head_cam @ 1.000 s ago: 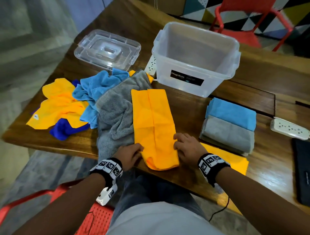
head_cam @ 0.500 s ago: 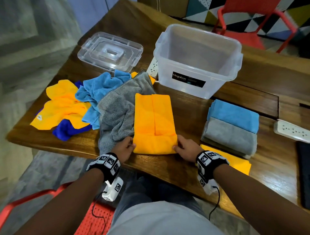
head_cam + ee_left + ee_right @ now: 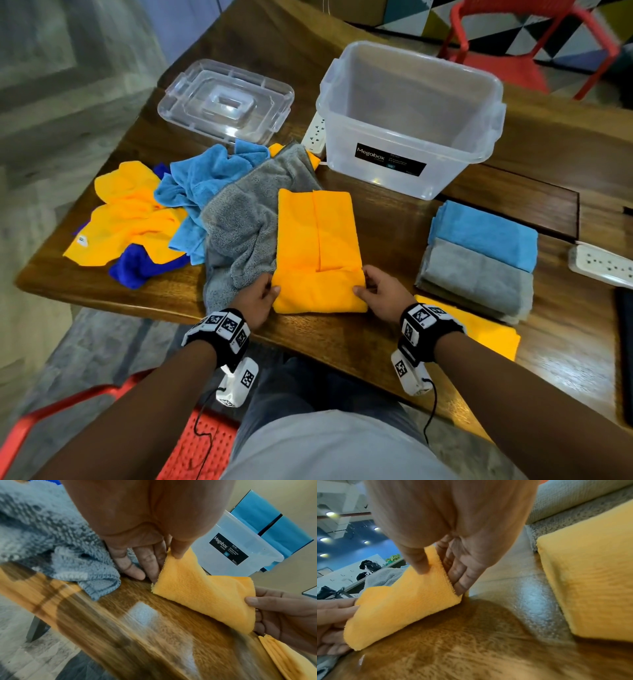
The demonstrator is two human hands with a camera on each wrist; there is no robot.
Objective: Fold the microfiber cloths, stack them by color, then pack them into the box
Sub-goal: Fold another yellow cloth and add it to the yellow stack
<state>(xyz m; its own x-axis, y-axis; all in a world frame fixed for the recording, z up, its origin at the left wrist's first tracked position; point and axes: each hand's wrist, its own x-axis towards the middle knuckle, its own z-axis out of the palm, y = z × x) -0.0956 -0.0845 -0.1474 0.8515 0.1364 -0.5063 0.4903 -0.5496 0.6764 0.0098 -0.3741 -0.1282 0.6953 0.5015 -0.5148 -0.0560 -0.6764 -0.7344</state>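
Observation:
An orange cloth lies as a long folded strip in front of me, its near end turned up over itself. My left hand pinches the near left corner of the orange cloth between thumb and fingers. My right hand pinches the near right corner of the same cloth. The clear plastic box stands open behind it. To the right sit a folded blue cloth, folded grey cloths and a folded orange cloth.
A heap of unfolded cloths lies left: grey, light blue, orange and dark blue. The box lid rests at the back left. White power strips lie at the right and beside the box. A red chair stands beyond the table.
Both hands have taken hold of the orange strip's near end and carried it away from me, folding it over the rest. The strip now looks shorter.

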